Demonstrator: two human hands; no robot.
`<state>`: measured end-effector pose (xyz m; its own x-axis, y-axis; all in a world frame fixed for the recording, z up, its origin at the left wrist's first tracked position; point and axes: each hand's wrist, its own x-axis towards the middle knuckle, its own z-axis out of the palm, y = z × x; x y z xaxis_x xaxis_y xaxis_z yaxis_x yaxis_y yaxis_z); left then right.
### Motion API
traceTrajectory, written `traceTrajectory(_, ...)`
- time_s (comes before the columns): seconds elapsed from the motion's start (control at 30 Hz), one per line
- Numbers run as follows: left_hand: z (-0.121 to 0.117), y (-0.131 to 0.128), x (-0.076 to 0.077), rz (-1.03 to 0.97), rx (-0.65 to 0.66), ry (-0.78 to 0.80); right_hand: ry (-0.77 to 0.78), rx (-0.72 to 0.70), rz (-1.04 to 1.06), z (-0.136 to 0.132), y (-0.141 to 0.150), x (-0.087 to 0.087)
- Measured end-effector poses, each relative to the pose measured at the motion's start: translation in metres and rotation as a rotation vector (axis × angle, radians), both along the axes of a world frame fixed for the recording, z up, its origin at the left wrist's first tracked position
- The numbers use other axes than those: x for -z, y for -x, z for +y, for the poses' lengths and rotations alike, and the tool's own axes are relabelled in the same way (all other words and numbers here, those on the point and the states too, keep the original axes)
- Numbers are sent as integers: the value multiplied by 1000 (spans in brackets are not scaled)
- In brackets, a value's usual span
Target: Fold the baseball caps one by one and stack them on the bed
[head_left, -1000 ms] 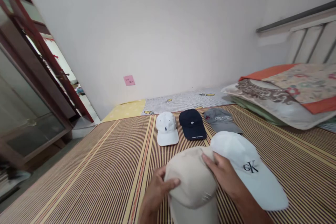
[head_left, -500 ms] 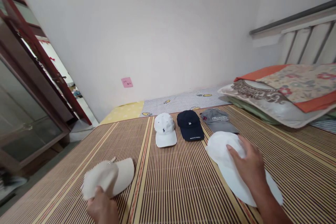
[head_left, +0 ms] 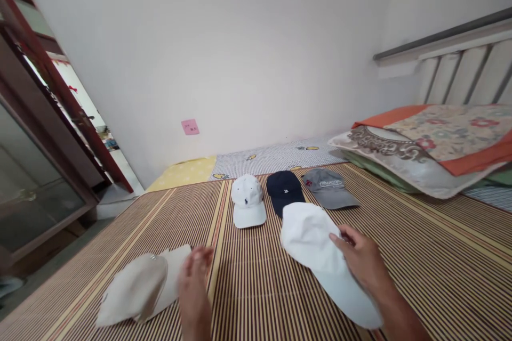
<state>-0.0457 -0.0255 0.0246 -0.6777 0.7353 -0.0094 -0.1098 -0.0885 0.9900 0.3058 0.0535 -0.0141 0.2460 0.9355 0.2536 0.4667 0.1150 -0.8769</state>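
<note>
A plain white baseball cap (head_left: pixel 310 237) is in my right hand (head_left: pixel 362 256), which grips the crown's right side, with the brim pointing down to the right. My left hand (head_left: pixel 196 274), blurred by motion, is open and holds nothing. It partly covers the brim of a beige baseball cap (head_left: pixel 134 285) on the striped mat. Farther back sit a white cap with a small dark emblem (head_left: pixel 246 200), a navy cap (head_left: pixel 283 186) and a grey cap with lettering (head_left: pixel 330 186). The held cap hides the navy cap's lower part.
The striped mat (head_left: pixel 248 266) covers the bed, with patterned cloth (head_left: pixel 272 154) along the wall edge. Pillows (head_left: pixel 452 138) lie stacked at the right, below a radiator (head_left: pixel 460 74). A pink note (head_left: pixel 190 127) is on the wall. A door (head_left: pixel 76 106) stands at the left.
My left hand has let go of the beige cap and moved right, toward its brim. My right hand has carried the white cap leftward, in front of the navy cap. The view has shifted slightly.
</note>
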Motion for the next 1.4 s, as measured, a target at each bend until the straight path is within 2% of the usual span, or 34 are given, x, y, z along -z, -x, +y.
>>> traceTrajectory(0.1, 14, -50, 8, -463, 477, 31, -48, -204, 316, -10, 26, -11)
traceTrajectory(0.13, 15, -62, 9, -574, 588, -29, -62, -268, 415, -14, 34, -15)
traceTrajectory(0.2, 11, -78, 4, -717, 681, -204, -90, -350, 518, -20, 47, -22)
traceTrajectory(0.27, 0, -83, -9, -746, 703, -330, -117, -377, 541, -24, 57, -26)
traceTrajectory(0.37, -21, -81, -34, -697, 764, -435, -124, -377, 592, -23, 66, -23)
traceTrajectory(0.5, -44, -81, -58, -609, 786, -357, -52, -472, 674, -24, 79, -18)
traceTrajectory(0.63, -56, -87, -68, -523, 680, -295, 95, -707, 565, -38, 86, -30)
traceTrajectory(0.7, -59, -89, -69, -472, 619, -242, 146, -855, 464, -44, 81, -39)
traceTrajectory(0.77, -59, -90, -68, -394, 562, -198, 178, -938, 358, -46, 69, -45)
traceTrajectory(0.83, -58, -90, -65, -307, 509, -182, 172, -886, 265, -46, 54, -47)
traceTrajectory(0.9, -58, -92, -63, -227, 476, -172, 92, -724, 202, -47, 42, -49)
traceTrajectory(0.97, -58, -94, -63, -153, 474, -137, -48, -547, 152, -53, 36, -54)
traceTrajectory(1.03, -58, -98, -65, -96, 496, -95, -227, -442, 95, -65, 39, -65)
traceTrajectory(1.07, -58, -100, -66, -74, 507, -77, -330, -427, 68, -72, 44, -71)
traceTrajectory(1.13, -58, -106, -67, -21, 523, -56, -552, -485, 16, -86, 54, -85)
traceTrajectory(1.23, -57, -115, -64, 130, 542, -64, -766, -592, -76, -101, 69, -101)
traceTrajectory(1.33, -55, -121, -60, 302, 581, -125, -812, -589, -60, -110, 76, -104)
traceTrajectory(1.4, -55, -121, -58, 336, 651, -157, -671, -483, 67, -114, 77, -104)
